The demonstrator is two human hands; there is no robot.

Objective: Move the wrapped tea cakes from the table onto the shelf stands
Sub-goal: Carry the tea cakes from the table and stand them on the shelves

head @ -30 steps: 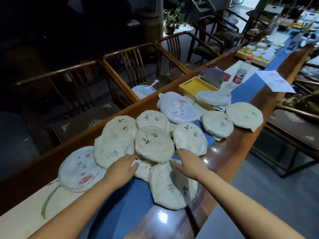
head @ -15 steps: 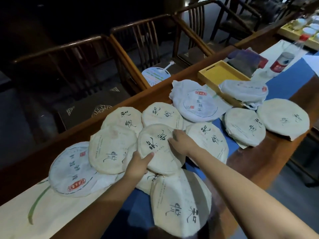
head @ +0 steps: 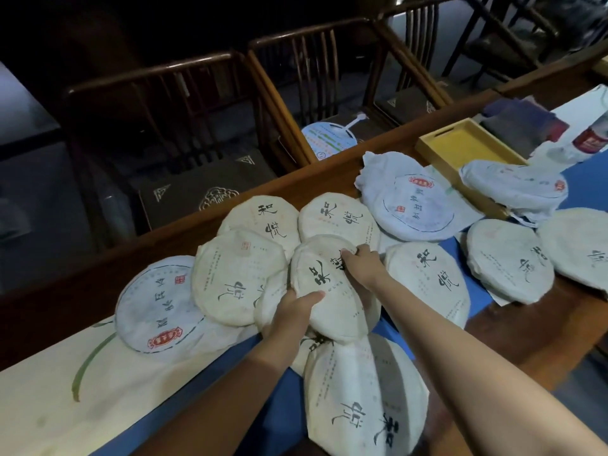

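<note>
Hands are gripping one paper-wrapped tea cake (head: pixel 332 291) in the middle of a crowded pile on a long wooden surface (head: pixel 543 334). The left hand (head: pixel 291 315) is clasping the cake's near-left edge, thumb lying on top and fingers tucked underneath. The right hand (head: pixel 363 263) is curling over its far-right edge, fingertips pressing on the black brush lettering. This held cake is sitting tilted on top of its neighbours.

Twelve wrapped cakes are showing in all. Nine are in cream paper with black calligraphy: the held one, two (head: pixel 263 222) just behind it, one (head: pixel 238 276) at its left, one mostly hidden beneath it, one (head: pixel 427 284) at its right, a large one (head: pixel 365 399) nearest the camera, and two (head: pixel 508 260) farther right, the last one cut off by the frame edge. Three are in white paper with red seals: one (head: pixel 158 307) at far left, one (head: pixel 416 202) behind the pile, and one (head: pixel 513 187) resting against a yellow tray (head: pixel 460 143).

A blue runner (head: pixel 269 403) is lying along the surface under the cakes, beside a pale cloth (head: pixel 65 406). A plastic bottle (head: pixel 589 139) with a red label is lying near the tray. Three dark wooden chairs (head: pixel 184 93) are lining the far side, and a round paper fan (head: pixel 329 136) is resting on one seat.
</note>
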